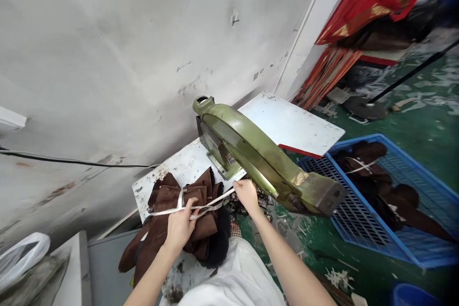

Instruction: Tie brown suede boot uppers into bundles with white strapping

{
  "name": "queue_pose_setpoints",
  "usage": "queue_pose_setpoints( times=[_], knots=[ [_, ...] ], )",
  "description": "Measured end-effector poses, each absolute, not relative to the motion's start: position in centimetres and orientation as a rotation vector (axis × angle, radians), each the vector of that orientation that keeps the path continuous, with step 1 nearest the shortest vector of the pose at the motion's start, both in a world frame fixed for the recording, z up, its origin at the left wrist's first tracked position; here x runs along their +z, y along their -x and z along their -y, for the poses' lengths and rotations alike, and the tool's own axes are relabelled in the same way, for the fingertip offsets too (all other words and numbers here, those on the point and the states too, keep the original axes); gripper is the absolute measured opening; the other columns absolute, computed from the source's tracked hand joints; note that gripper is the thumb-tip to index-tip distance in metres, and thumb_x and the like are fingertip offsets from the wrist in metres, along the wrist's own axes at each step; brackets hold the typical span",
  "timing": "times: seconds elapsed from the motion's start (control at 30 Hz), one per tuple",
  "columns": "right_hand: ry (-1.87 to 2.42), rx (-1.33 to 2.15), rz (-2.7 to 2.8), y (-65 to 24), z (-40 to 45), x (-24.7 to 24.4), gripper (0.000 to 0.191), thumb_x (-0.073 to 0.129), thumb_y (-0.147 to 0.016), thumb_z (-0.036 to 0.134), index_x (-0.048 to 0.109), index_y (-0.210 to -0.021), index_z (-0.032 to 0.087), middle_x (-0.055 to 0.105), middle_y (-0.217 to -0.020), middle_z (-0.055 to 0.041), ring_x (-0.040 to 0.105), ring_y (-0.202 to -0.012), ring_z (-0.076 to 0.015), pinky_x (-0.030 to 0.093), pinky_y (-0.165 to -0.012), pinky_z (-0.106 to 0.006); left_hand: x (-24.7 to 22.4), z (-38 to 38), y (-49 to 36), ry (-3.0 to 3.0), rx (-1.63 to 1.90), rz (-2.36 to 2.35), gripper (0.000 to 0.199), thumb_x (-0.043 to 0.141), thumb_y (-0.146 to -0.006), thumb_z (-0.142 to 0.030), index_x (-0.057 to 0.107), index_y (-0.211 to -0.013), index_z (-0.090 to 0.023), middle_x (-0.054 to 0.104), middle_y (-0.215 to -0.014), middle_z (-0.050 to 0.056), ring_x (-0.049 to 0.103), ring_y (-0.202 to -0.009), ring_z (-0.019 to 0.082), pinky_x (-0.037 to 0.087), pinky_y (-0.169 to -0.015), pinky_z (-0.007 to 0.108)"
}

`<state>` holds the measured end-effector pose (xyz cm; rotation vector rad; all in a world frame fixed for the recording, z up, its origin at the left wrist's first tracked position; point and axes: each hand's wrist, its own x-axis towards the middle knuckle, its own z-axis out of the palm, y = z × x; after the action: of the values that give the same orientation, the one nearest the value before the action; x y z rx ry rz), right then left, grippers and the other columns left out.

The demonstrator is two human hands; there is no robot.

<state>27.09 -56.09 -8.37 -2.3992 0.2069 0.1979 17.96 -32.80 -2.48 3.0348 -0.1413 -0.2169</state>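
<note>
A bundle of brown fabric pieces with dark fuzzy lining point(201, 239) lies on a white tabletop point(143, 191). Around its middle runs a white strip point(165, 212), crossed near the center. My left hand point(181, 224) rests on the bundle, its fingers pinched on the strip at the crossing. To the right, my right hand point(246, 195) grips the strip's free end, which is drawn taut between both hands. Just beyond my right hand stands a green machine with a long curved arm point(244, 138).
At right on the green floor, a blue plastic crate point(430, 248) holds several brown bundles, one tied with white strip point(362, 165). A blue bucket point(412, 295) is at bottom right. White scraps point(339, 279) litter the floor. The grey wall point(125, 57) rises behind the table.
</note>
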Motion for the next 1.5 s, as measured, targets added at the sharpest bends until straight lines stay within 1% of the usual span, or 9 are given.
queue_pose_setpoints(
  times=[0.3, 0.43, 0.53, 0.67, 0.8, 1.03, 1.23, 1.37, 1.5],
  knots=[
    [1.533, 0.576, 0.384, -27.4, 42.1, 4.5, 0.054, 0.064, -0.080, 0.056, 0.041, -0.046, 0.020, 0.030, -0.043, 0.0060, 0.031, -0.046, -0.0084, 0.025, -0.047, -0.022, -3.3, 32.2, -17.6, -2.717, -0.157, -0.084, 0.034, 0.044, -0.096, -0.038, 0.068, -0.117, -0.027, 0.076, -0.088, 0.007, 0.070, -0.085, 0.025, 0.038, -0.066, 0.026],
    [1.080, 0.515, 0.264, -27.4, 43.4, 2.5, 0.049, 0.050, -0.086, 0.063, 0.065, -0.086, 0.017, 0.066, -0.086, -0.0070, 0.058, -0.066, -0.0128, 0.045, -0.058, -0.024, -3.3, 32.4, -17.3, -2.516, -0.076, -0.145, 0.037, 0.036, -0.098, -0.041, 0.069, -0.105, -0.026, 0.075, -0.087, 0.003, 0.068, -0.085, 0.023, 0.040, -0.072, 0.027],
    [1.047, 0.391, 0.134, -25.6, 46.4, -1.4, 0.049, 0.067, -0.077, 0.056, 0.065, -0.108, 0.020, 0.068, -0.106, -0.0090, 0.062, -0.069, -0.0124, 0.049, -0.061, -0.025, -3.4, 32.4, -17.0, -2.443, -0.049, -0.150, 0.038, 0.033, -0.099, -0.042, 0.067, -0.106, -0.026, 0.073, -0.084, 0.003, 0.067, -0.081, 0.022, 0.040, -0.072, 0.028],
    [1.264, 0.566, 0.173, -22.2, 47.0, -6.4, 0.046, 0.084, -0.056, 0.045, 0.072, -0.087, 0.012, 0.069, -0.071, -0.0043, 0.055, -0.049, -0.0108, 0.046, -0.049, -0.026, -3.8, 32.1, -17.1, -2.406, -0.032, -0.174, 0.037, 0.033, -0.099, -0.039, 0.061, -0.119, -0.025, 0.074, -0.095, 0.006, 0.067, -0.085, 0.022, 0.040, -0.072, 0.028],
    [1.291, 0.501, 0.111, -21.0, 45.4, -7.9, 0.040, 0.079, -0.061, 0.048, 0.073, -0.078, 0.012, 0.061, -0.055, -0.0007, 0.052, -0.047, -0.0108, 0.043, -0.046, -0.023, -4.0, 32.1, -17.1, -2.436, -0.033, -0.166, 0.033, 0.033, -0.099, -0.038, 0.061, -0.112, -0.025, 0.073, -0.093, 0.005, 0.066, -0.085, 0.022, 0.040, -0.071, 0.027],
    [1.269, 0.468, 0.085, -21.9, 45.6, -7.3, 0.044, 0.075, -0.066, 0.055, 0.073, -0.081, 0.014, 0.063, -0.063, -0.0010, 0.045, -0.047, -0.0059, 0.036, -0.046, -0.019, -1.8, 31.7, -15.9, -2.454, -0.051, 0.015, 0.024, 0.040, -0.090, -0.019, 0.042, -0.114, -0.023, 0.064, -0.076, -0.002, 0.064, -0.073, 0.018, 0.042, -0.069, 0.025],
    [1.329, 0.565, 0.238, -22.2, 45.7, -7.1, 0.032, 0.079, -0.064, 0.044, 0.072, -0.064, 0.013, 0.059, -0.053, 0.0009, 0.052, -0.050, -0.0106, 0.044, -0.052, -0.024, 3.4, 32.8, -17.4, -2.900, -0.295, 0.391, 0.034, 0.050, -0.074, -0.007, 0.055, -0.104, -0.021, 0.067, -0.086, 0.008, 0.061, -0.095, 0.026, 0.043, -0.080, 0.033],
    [1.297, 0.641, 0.352, -22.6, 46.8, -6.7, 0.028, 0.080, -0.063, 0.041, 0.075, -0.069, 0.014, 0.066, -0.072, -0.0014, 0.059, -0.060, -0.0122, 0.052, -0.062, -0.028, 6.0, 33.9, -20.3, -2.871, -0.399, 0.399, 0.012, 0.062, -0.068, -0.013, 0.062, -0.079, -0.020, 0.067, -0.078, 0.009, 0.060, -0.099, 0.031, 0.037, -0.096, 0.044],
    [1.234, 0.738, 0.451, -23.4, 47.6, -6.6, 0.030, 0.082, -0.062, 0.041, 0.076, -0.075, 0.014, 0.067, -0.095, -0.0049, 0.063, -0.066, -0.0127, 0.055, -0.068, -0.031, 6.6, 34.3, -23.0, -2.725, -0.578, 0.253, 0.015, 0.059, -0.072, -0.015, 0.068, -0.083, -0.018, 0.070, -0.081, 0.008, 0.065, -0.086, 0.026, 0.047, -0.079, 0.036]
  ],
)
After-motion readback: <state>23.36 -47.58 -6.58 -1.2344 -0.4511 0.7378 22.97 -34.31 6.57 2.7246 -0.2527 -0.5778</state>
